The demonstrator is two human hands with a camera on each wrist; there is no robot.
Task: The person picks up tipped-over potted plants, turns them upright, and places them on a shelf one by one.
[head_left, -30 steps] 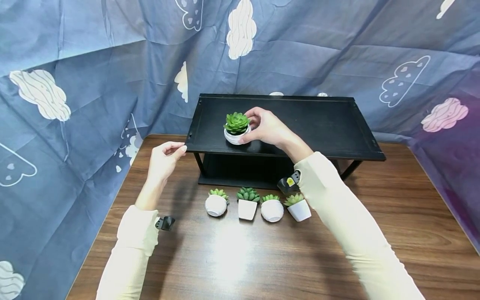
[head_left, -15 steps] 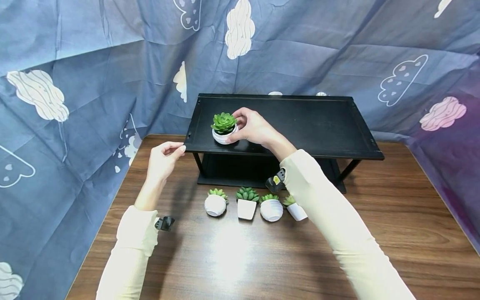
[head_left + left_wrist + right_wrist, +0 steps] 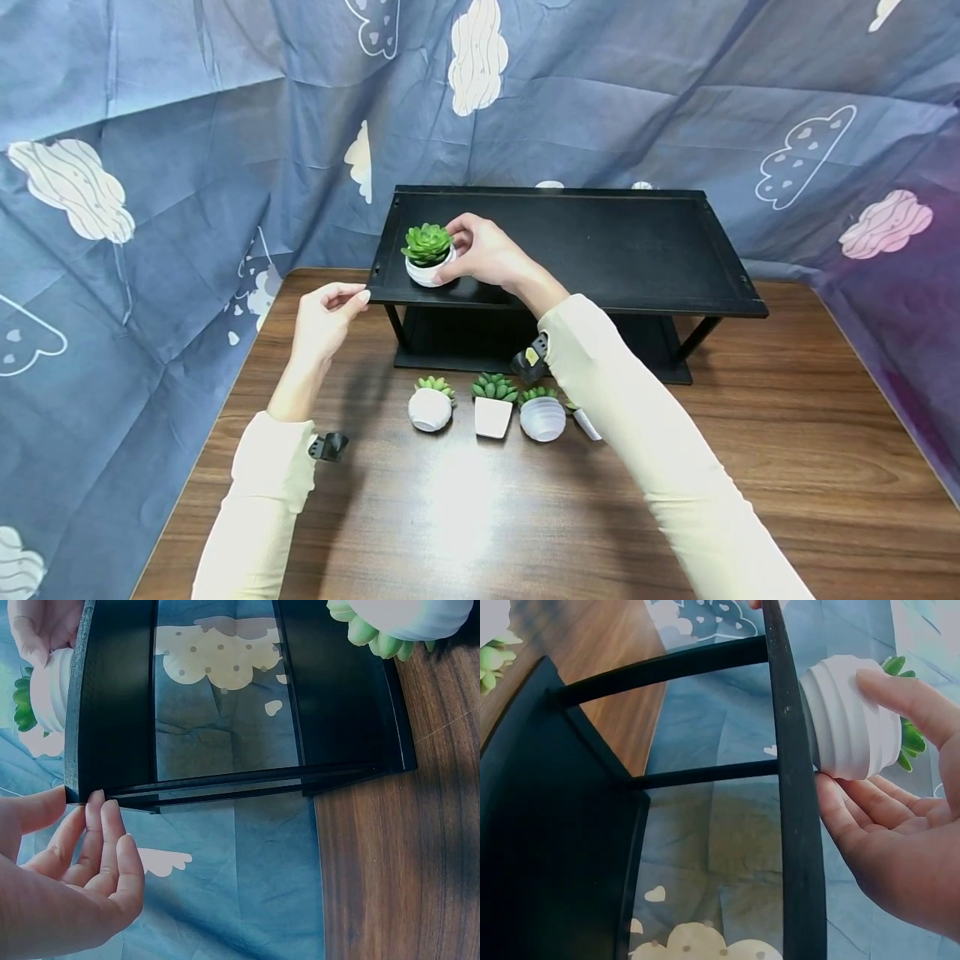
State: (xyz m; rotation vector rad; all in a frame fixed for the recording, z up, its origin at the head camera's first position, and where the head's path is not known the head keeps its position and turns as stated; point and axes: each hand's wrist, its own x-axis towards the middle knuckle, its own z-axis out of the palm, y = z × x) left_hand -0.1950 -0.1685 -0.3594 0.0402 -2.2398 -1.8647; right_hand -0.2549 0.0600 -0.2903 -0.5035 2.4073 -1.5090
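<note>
A potted succulent [image 3: 427, 247] with bright green leaves and a white ribbed pot is on the top board of the black two-tier shelf [image 3: 600, 246], near its left end. My right hand [image 3: 491, 257] grips the pot from the right; in the right wrist view the thumb lies along the ribbed pot [image 3: 844, 720] and the fingers are curled beneath it. The pot's base is at the board, touching or nearly so. At the shelf's front left corner, my left hand [image 3: 321, 323] pinches the board's edge between thumb and fingertips.
In front of the shelf, a row of white pots lies tipped on the wooden table [image 3: 360, 517]: a round pot [image 3: 430, 410], a square pot [image 3: 492, 418], a ribbed pot [image 3: 543, 419] and another pot [image 3: 588, 423] partly behind my right sleeve. A blue cloth [image 3: 600, 108] hangs behind.
My right hand has moved left along the top board with the potted succulent, towards the left end. My left hand has stayed at the corner. The right sleeve now covers more of the rightmost pot.
</note>
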